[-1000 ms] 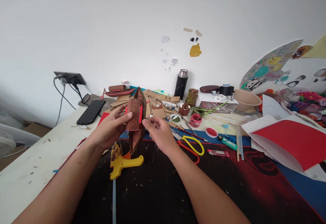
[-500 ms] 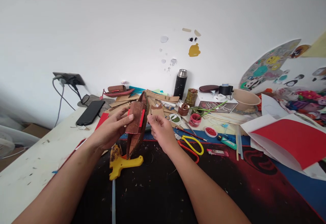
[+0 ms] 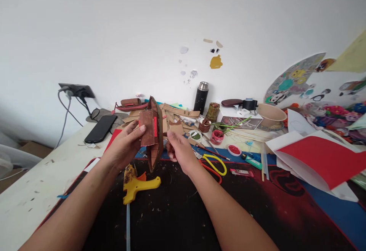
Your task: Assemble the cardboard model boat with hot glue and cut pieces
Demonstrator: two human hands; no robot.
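A small brown model boat (image 3: 148, 129) is held on end above the dark mat, its curved brown cabin facing me with a red strip beside it. My left hand (image 3: 126, 144) grips the cabin from the left, thumb across its front. To the right of the hull, a small gap away, my right hand (image 3: 180, 148) is closed with curled fingers and the thumb pressed against them. Whatever may be in that pinch is hidden. Beneath the boat, a yellow hot glue gun (image 3: 137, 186) lies on the mat (image 3: 166, 220) with a clear glue stick extending from it.
Scissors (image 3: 215, 164) with yellow and red handles lie right of my right hand. Paint jars (image 3: 217, 136), cardboard scraps (image 3: 177, 127) and a black thermos (image 3: 201, 98) stand behind. A second model boat (image 3: 133, 106) and a phone (image 3: 101, 129) are at left, red paper (image 3: 323, 157) at right.
The boat has turned more upright and shifted slightly left in my left hand. My right hand has stayed near its side, with its fingers curled further under.
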